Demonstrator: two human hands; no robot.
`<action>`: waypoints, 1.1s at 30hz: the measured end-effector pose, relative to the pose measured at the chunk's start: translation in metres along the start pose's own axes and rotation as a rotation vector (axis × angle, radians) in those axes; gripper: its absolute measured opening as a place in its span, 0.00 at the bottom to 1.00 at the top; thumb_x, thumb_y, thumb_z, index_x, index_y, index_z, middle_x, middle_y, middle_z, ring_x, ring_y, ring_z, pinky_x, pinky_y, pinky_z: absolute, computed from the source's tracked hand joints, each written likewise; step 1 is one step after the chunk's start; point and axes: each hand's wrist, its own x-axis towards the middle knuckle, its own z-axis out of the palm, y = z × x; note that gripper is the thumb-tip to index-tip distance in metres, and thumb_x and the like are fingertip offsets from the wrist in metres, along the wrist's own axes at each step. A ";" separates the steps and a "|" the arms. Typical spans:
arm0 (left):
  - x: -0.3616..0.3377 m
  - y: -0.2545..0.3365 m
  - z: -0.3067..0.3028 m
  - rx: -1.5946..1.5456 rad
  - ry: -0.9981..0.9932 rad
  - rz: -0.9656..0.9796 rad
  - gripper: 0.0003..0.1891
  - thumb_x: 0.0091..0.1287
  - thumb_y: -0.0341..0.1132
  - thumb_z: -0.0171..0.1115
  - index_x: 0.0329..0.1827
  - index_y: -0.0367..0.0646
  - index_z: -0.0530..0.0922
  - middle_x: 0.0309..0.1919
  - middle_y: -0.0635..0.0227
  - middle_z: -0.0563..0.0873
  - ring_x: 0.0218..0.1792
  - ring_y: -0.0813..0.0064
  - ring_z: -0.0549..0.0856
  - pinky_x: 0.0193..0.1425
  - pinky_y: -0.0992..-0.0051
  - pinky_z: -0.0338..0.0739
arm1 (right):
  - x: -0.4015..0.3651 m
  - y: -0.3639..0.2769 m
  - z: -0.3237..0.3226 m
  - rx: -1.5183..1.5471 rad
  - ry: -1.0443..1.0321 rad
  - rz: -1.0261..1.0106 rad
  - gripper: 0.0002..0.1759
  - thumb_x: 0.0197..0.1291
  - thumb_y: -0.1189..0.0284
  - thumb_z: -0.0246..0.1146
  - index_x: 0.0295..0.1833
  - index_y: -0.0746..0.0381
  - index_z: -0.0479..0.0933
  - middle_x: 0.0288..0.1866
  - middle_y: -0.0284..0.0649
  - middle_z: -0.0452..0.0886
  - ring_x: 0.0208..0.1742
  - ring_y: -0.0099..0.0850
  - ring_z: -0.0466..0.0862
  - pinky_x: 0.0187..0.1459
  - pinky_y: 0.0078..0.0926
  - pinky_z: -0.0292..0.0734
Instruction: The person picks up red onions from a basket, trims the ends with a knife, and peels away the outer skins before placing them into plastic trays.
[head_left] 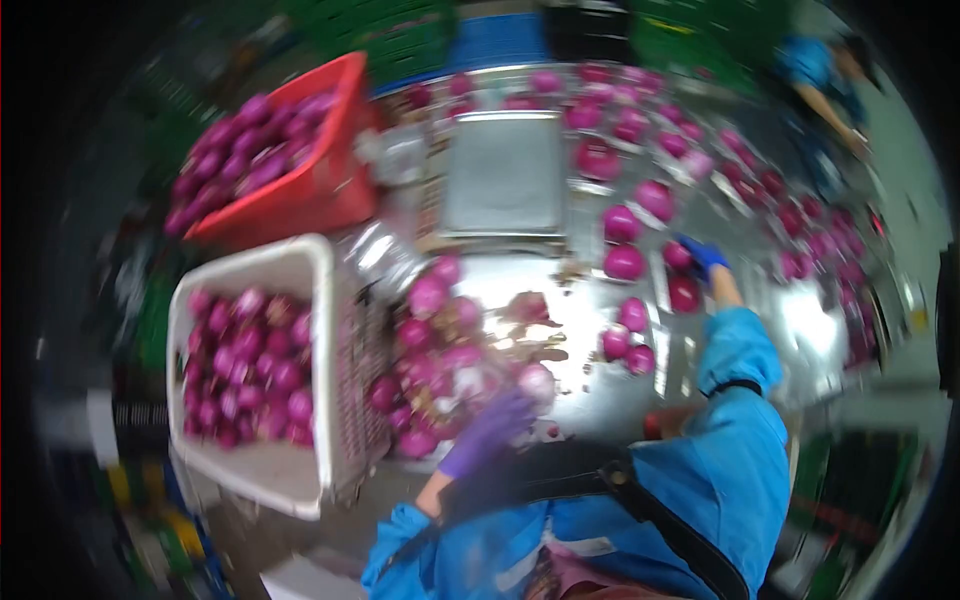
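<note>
In a purple glove, my left hand [500, 422] is at the near edge of a loose pile of red onions [428, 375]. Right beside its fingertips is a pale, pinkish onion [537, 386]; motion smears the fingers, so their grip cannot be made out. My right hand [708, 258], in a blue glove, reaches out over the metal table. Its fingers curl over a peeled red onion [678, 256], which lies against another red onion [684, 294] in a shallow clear tray. Left of them, several shiny onions [624, 262] stand in small groups.
A white crate [322, 380] of onions stands at left, with a red crate [345, 195] of onions behind it. A weighing scale [505, 175] sits at the back middle. Packed onions [820, 240] line the right side. Another person [825, 85] stands at far right.
</note>
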 end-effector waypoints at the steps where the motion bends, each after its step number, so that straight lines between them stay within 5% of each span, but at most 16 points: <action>1: -0.008 0.005 -0.005 -0.272 -0.032 -0.092 0.30 0.65 0.35 0.54 0.69 0.37 0.55 0.59 0.57 0.71 0.62 0.63 0.70 0.66 0.67 0.63 | 0.022 0.004 -0.002 -0.160 -0.014 0.032 0.30 0.44 0.47 0.68 0.42 0.63 0.80 0.33 0.40 0.80 0.29 0.30 0.77 0.27 0.31 0.74; 2: -0.019 0.010 -0.013 0.180 -0.048 0.034 0.29 0.67 0.37 0.53 0.68 0.37 0.57 0.62 0.56 0.69 0.64 0.65 0.68 0.67 0.68 0.62 | 0.036 0.006 -0.005 -0.311 0.006 -0.019 0.28 0.46 0.47 0.67 0.41 0.62 0.81 0.32 0.40 0.80 0.26 0.29 0.75 0.26 0.31 0.72; 4: -0.050 0.020 -0.021 0.319 0.054 0.065 0.29 0.66 0.38 0.54 0.68 0.39 0.58 0.62 0.58 0.69 0.62 0.66 0.70 0.67 0.69 0.63 | 0.058 0.010 -0.017 -0.326 0.053 -0.132 0.29 0.48 0.42 0.63 0.36 0.61 0.80 0.19 0.40 0.75 0.14 0.27 0.69 0.16 0.25 0.65; 5: -0.075 0.048 -0.012 0.394 0.037 0.071 0.29 0.65 0.38 0.55 0.68 0.39 0.59 0.62 0.59 0.70 0.61 0.67 0.71 0.66 0.69 0.63 | 0.154 0.063 -0.049 -0.507 0.006 -0.601 0.30 0.48 0.42 0.63 0.36 0.62 0.79 0.18 0.39 0.74 0.12 0.28 0.70 0.15 0.26 0.66; 6: -0.102 0.084 0.000 0.472 0.008 0.065 0.29 0.65 0.38 0.56 0.68 0.40 0.60 0.61 0.59 0.70 0.60 0.68 0.72 0.66 0.70 0.64 | 0.068 0.001 -0.022 -0.461 0.087 -0.178 0.27 0.51 0.46 0.63 0.36 0.62 0.79 0.17 0.38 0.73 0.11 0.28 0.69 0.14 0.26 0.65; 7: -0.124 0.107 -0.006 0.427 0.007 0.082 0.29 0.60 0.35 0.61 0.65 0.37 0.64 0.63 0.58 0.70 0.62 0.64 0.71 0.67 0.66 0.63 | 0.031 -0.023 -0.009 -0.412 0.003 -0.218 0.25 0.54 0.50 0.62 0.42 0.62 0.79 0.20 0.38 0.76 0.16 0.26 0.73 0.17 0.24 0.67; 8: -0.148 0.137 -0.007 0.539 0.055 0.136 0.24 0.63 0.36 0.59 0.62 0.39 0.69 0.55 0.63 0.77 0.55 0.72 0.76 0.63 0.70 0.67 | 0.006 -0.029 0.002 -0.360 -0.070 -0.248 0.23 0.57 0.55 0.62 0.48 0.62 0.78 0.23 0.38 0.78 0.21 0.24 0.77 0.21 0.23 0.69; 11: -0.192 0.202 -0.040 0.787 0.479 0.228 0.16 0.61 0.31 0.60 0.52 0.37 0.77 0.47 0.65 0.82 0.49 0.75 0.79 0.58 0.75 0.71 | -0.072 -0.031 0.059 -0.292 -0.211 -0.574 0.21 0.58 0.58 0.62 0.50 0.62 0.77 0.22 0.36 0.77 0.20 0.21 0.75 0.21 0.19 0.68; 13: -0.208 0.227 -0.100 0.775 0.776 0.261 0.19 0.58 0.33 0.63 0.53 0.36 0.77 0.47 0.63 0.82 0.51 0.75 0.79 0.58 0.74 0.72 | -0.148 -0.042 0.103 -0.173 -0.305 -0.543 0.20 0.60 0.59 0.60 0.51 0.62 0.77 0.22 0.33 0.77 0.20 0.19 0.73 0.20 0.17 0.65; 15: -0.224 0.232 -0.190 1.146 1.026 0.112 0.30 0.51 0.36 0.69 0.58 0.35 0.72 0.51 0.59 0.80 0.51 0.69 0.79 0.56 0.73 0.73 | -0.148 -0.024 0.132 -0.328 -0.420 -0.760 0.18 0.61 0.62 0.60 0.53 0.60 0.77 0.23 0.31 0.77 0.20 0.17 0.72 0.21 0.17 0.64; 18: -0.236 0.218 -0.327 1.169 1.051 -0.120 0.39 0.43 0.39 0.73 0.62 0.37 0.68 0.52 0.53 0.79 0.53 0.65 0.79 0.57 0.70 0.73 | -0.204 -0.033 0.171 -0.442 -0.493 -0.654 0.18 0.60 0.65 0.61 0.54 0.59 0.76 0.23 0.30 0.77 0.21 0.15 0.70 0.21 0.17 0.64; 20: -0.226 0.215 -0.362 1.572 0.935 -0.517 0.48 0.36 0.42 0.75 0.65 0.40 0.63 0.57 0.48 0.74 0.56 0.57 0.77 0.59 0.66 0.73 | -0.218 -0.031 0.186 -0.476 -0.519 -0.649 0.18 0.60 0.67 0.61 0.55 0.60 0.75 0.24 0.33 0.79 0.20 0.17 0.71 0.22 0.17 0.67; 23: -0.201 0.212 -0.321 1.803 1.026 -0.783 0.53 0.32 0.40 0.76 0.66 0.43 0.58 0.60 0.47 0.67 0.58 0.49 0.74 0.59 0.61 0.73 | -0.235 -0.033 0.198 -0.481 -0.511 -0.620 0.18 0.59 0.68 0.60 0.55 0.60 0.75 0.24 0.33 0.79 0.20 0.17 0.72 0.24 0.16 0.68; 26: -0.200 0.209 -0.335 1.911 0.953 -0.773 0.52 0.31 0.41 0.77 0.65 0.42 0.59 0.58 0.48 0.68 0.56 0.50 0.75 0.58 0.61 0.74 | -0.227 -0.021 0.197 -0.472 -0.508 -0.611 0.17 0.60 0.69 0.60 0.55 0.60 0.75 0.24 0.34 0.79 0.23 0.17 0.74 0.25 0.17 0.68; 31: -0.215 0.243 -0.271 1.911 0.966 -0.744 0.56 0.26 0.44 0.79 0.64 0.41 0.60 0.54 0.48 0.73 0.54 0.52 0.77 0.56 0.63 0.75 | -0.226 -0.017 0.193 -0.350 -0.500 -0.582 0.17 0.60 0.69 0.60 0.55 0.60 0.76 0.23 0.33 0.78 0.18 0.15 0.70 0.18 0.17 0.65; 33: -0.237 0.262 -0.243 1.585 1.104 -0.328 0.55 0.27 0.46 0.79 0.64 0.41 0.61 0.54 0.52 0.75 0.54 0.56 0.77 0.57 0.63 0.74 | -0.231 -0.016 0.192 -0.345 -0.511 -0.590 0.17 0.59 0.69 0.60 0.55 0.60 0.76 0.23 0.32 0.78 0.18 0.15 0.69 0.18 0.18 0.65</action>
